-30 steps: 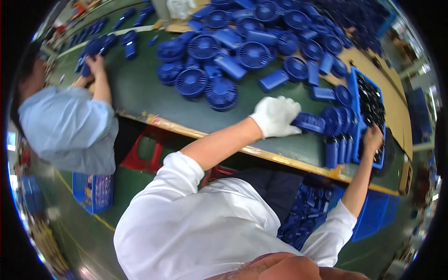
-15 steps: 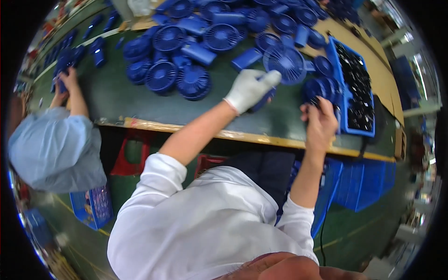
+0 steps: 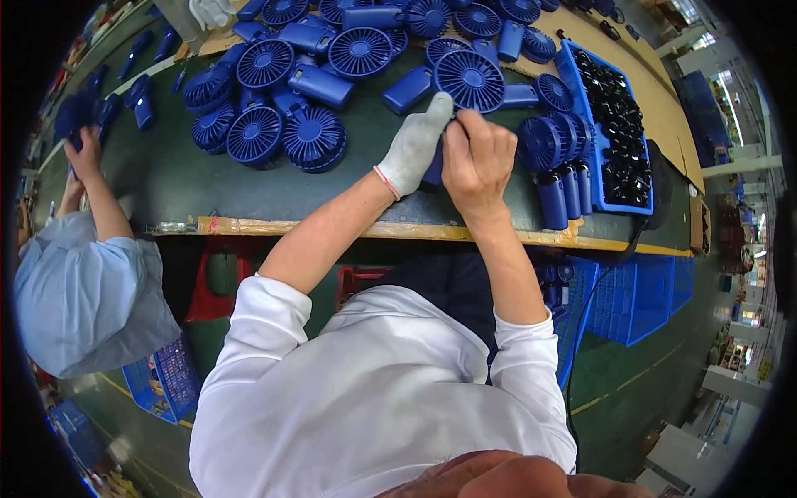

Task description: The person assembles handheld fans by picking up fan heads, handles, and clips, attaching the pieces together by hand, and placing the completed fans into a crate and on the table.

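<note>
A blue handheld fan (image 3: 470, 80) stands tilted over the table with its round grille facing up. My left hand (image 3: 415, 148), in a white glove, is closed around its handle, thumb toward the neck. Right beside it my bare right hand (image 3: 480, 162) has its fingers pinched at the fan's neck; whatever they hold is hidden behind the knuckles. To the right, several blue fans (image 3: 548, 141) are lined up on edge, handles toward me. Beyond them a blue tray (image 3: 610, 199) holds many small glossy black parts (image 3: 614, 124).
Many blue fans (image 3: 266, 63) lie piled across the far and left side of the green table (image 3: 249, 195). Brown cardboard (image 3: 664, 108) runs behind the tray. Yellowed tape (image 3: 332, 230) covers the front edge. At far left, a co-worker in light blue (image 3: 87, 282) handles blue parts.
My right hand has moved left from beside the row of fans, where it held a small black piece, to the fan's neck. My left hand still grips the fan. The head view has shifted slightly.
</note>
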A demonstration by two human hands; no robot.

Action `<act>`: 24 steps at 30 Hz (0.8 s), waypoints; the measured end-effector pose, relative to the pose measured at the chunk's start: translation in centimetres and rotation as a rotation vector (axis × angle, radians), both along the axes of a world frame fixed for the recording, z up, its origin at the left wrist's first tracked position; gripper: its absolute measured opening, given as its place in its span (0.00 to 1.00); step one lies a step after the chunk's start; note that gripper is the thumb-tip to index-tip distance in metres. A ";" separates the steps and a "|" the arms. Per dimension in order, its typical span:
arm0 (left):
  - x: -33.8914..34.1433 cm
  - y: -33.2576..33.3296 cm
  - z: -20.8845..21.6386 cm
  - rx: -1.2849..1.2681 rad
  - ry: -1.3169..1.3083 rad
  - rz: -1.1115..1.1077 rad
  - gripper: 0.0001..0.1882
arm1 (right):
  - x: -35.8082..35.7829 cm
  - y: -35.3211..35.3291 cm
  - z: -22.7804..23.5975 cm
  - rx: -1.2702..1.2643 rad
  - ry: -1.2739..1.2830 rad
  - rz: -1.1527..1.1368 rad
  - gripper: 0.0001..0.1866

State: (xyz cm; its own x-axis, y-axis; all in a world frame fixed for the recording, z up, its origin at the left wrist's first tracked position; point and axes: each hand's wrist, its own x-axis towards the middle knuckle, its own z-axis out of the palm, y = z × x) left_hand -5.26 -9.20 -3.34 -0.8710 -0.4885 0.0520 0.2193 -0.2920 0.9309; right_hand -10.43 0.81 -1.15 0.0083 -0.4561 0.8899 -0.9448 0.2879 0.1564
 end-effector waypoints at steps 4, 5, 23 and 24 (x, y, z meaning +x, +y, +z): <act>0.5 -0.5 0.8 -0.256 -0.147 -0.048 0.29 | 0.7 1.1 -1.1 -0.002 -0.197 0.111 0.11; 0.9 -0.3 1.5 -0.309 -0.162 -0.050 0.29 | 0.8 1.7 -1.3 -0.043 -0.321 0.127 0.09; 0.9 1.1 1.9 0.119 -0.255 -0.485 0.33 | 0.3 2.9 -1.5 -0.485 -2.154 0.473 0.27; 0.9 1.1 1.8 0.187 -0.253 -0.506 0.34 | 0.3 2.8 -1.2 -0.494 -2.196 0.445 0.26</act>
